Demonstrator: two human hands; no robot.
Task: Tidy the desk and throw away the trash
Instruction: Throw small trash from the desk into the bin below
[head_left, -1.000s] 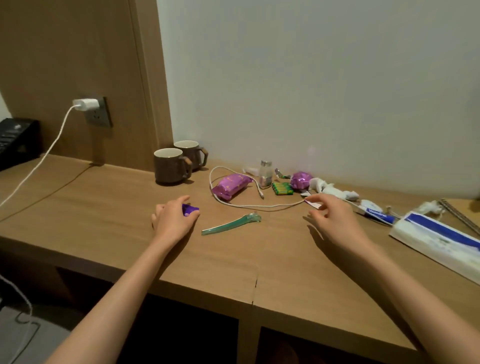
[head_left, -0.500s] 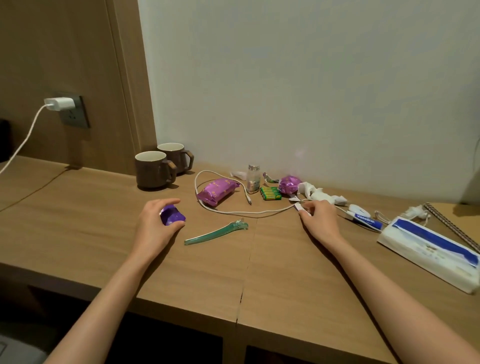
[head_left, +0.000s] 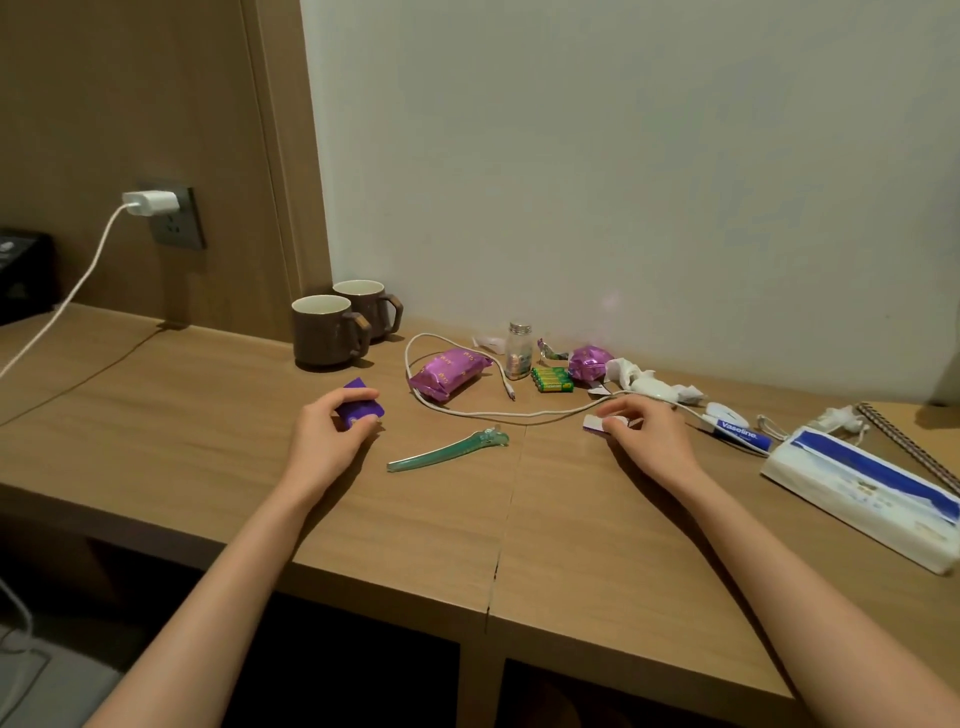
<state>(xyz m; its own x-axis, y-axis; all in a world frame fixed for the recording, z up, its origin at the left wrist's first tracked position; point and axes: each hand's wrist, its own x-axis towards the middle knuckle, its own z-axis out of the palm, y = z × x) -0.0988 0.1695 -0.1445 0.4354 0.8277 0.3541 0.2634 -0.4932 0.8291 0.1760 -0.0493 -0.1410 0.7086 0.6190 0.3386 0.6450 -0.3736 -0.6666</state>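
Grips a purple wrapper (head_left: 361, 406) in the left hand (head_left: 324, 441), fingers and thumb curled round it, low over the desk (head_left: 208, 415); contact with the top not discernible. Pinches a small white-and-purple scrap (head_left: 594, 422) at the fingertips of the right hand (head_left: 649, 436), down at the desk top.

Between the two hands, nearer the left: a green hair clip (head_left: 449, 450), flat on the wood. Just beyond the right fingertips: a white cable (head_left: 519, 414), looping round a purple snack pack (head_left: 447, 373). Farther beyond the right hand, by the wall: a small bottle (head_left: 518, 353), green batteries (head_left: 551, 378), crumpled violet foil (head_left: 589, 364), twisted white tissue (head_left: 649, 387). Right of the right hand: a Vaseline tube (head_left: 737, 432), then a tissue pack (head_left: 857, 493). Beyond the left hand: two brown mugs (head_left: 324, 332).
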